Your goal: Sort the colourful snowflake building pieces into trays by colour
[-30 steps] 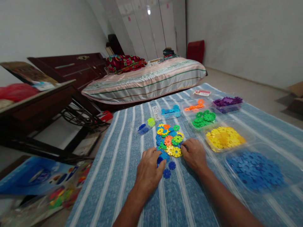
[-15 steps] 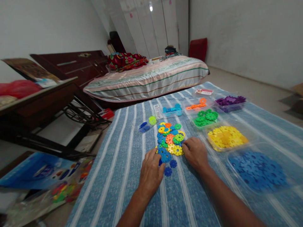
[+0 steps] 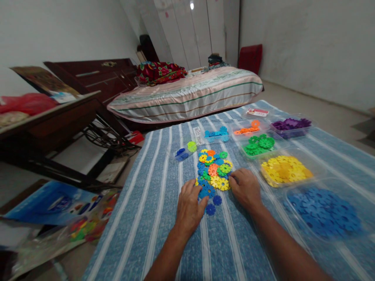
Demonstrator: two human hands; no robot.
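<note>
Left hand (image 3: 190, 207): laid palm down on striped cloth (image 3: 152, 203), fingers loosely spread, tips touching blue discs at near-left edge of pile (image 3: 213, 171).
Right hand (image 3: 245, 189): palm down at pile's near-right edge, fingers curled together; whether a disc is pinched can't be told.
Pile: mixed-colour discs, centre of cloth, betw. both hands & trays.
Loose blue discs (image 3: 213, 205): two, just beside left fingertips, near side of pile.
Trays, right: blue (image 3: 325, 212) nearest, then yellow (image 3: 285, 171), green (image 3: 258, 145), purple (image 3: 290, 125).
Bed (image 3: 187, 97): beyond cloth.
</note>
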